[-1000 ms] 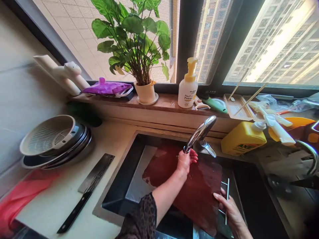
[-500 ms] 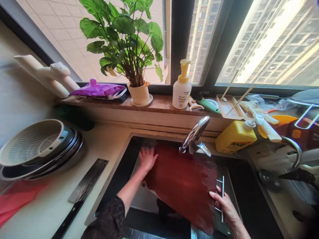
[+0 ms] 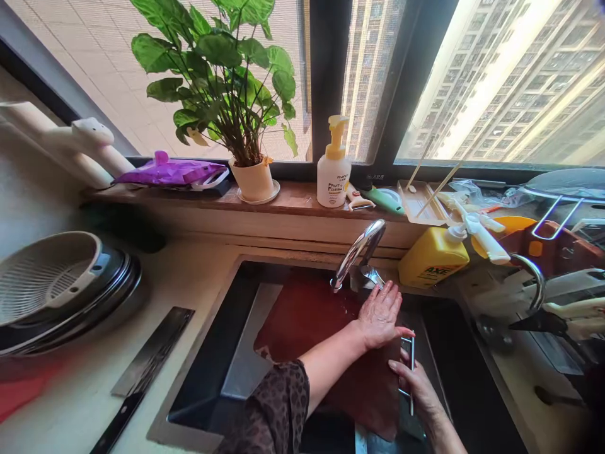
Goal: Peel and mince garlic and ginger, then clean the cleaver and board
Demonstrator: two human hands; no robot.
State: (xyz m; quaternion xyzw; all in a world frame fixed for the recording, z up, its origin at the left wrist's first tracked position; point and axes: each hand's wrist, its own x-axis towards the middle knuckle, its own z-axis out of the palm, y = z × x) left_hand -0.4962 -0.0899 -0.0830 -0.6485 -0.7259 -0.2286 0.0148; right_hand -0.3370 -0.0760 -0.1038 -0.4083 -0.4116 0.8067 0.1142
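Observation:
A dark red cutting board (image 3: 307, 318) lies tilted in the black sink (image 3: 212, 353), under the chrome faucet (image 3: 358, 249). My left hand (image 3: 380, 315) lies flat with spread fingers on the board's upper right part, just below the faucet's lever. At the board's right edge, my right hand (image 3: 416, 381) has its fingers curled around the metal handle (image 3: 410, 372).
A cleaver (image 3: 142, 372) lies on the counter left of the sink, beside stacked pans with a colander (image 3: 47, 277). The sill holds a potted plant (image 3: 250, 170), a soap pump bottle (image 3: 333, 167) and a tray. A yellow detergent bottle (image 3: 432, 255) and a dish rack stand at right.
My left hand swept from under the faucet to the board's far left corner, then back right to below the faucet lever. The view has shifted; my right hand kept hold of the handle.

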